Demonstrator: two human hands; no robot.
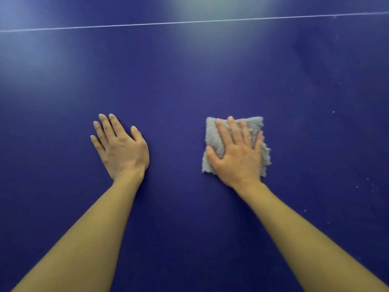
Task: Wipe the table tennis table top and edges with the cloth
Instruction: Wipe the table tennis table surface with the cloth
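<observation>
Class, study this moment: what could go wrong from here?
The right hand presses flat on the cloth without gripping, so it might slip or bunch. White specks lie right of it on the table; short strokes could miss them. The bare left hand may smudge the top.

The dark blue table tennis table top [189, 81] is obstructed by the flat left hand [121, 148] and, well apart, by the folded grey fluffy cloth [214, 135] pressed under the flat right hand [237, 154]. Passage is afforded between them and beyond, towards the thin white line [189, 22].
</observation>
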